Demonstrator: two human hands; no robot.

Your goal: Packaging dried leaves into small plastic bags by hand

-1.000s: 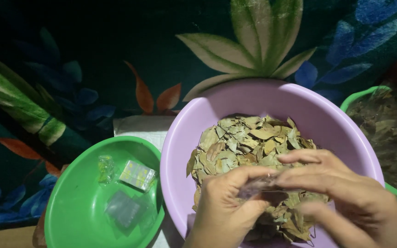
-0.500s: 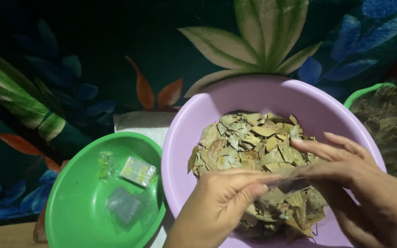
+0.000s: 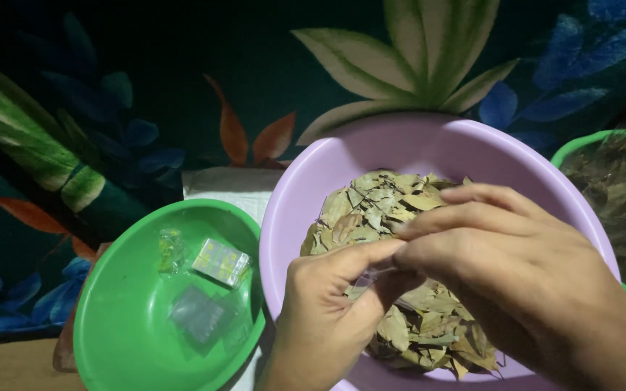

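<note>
At frame centre, left hand (image 3: 327, 304) and right hand (image 3: 501, 268) pinch a small clear pouch (image 3: 371, 279) (nearly hidden) above the lilac basin (image 3: 371, 156) so leaves (image 3: 371, 210) stay within reach.

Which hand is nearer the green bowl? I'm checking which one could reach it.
Left. The left hand sits just beside the green bowl, at its right rim, over the purple basin. The right hand lies farther right, over the leaves.

Much of the dried leaves (image 3: 371, 210) hidden under the hands, second green basin (image 3: 581, 145) cut off at right.
</note>
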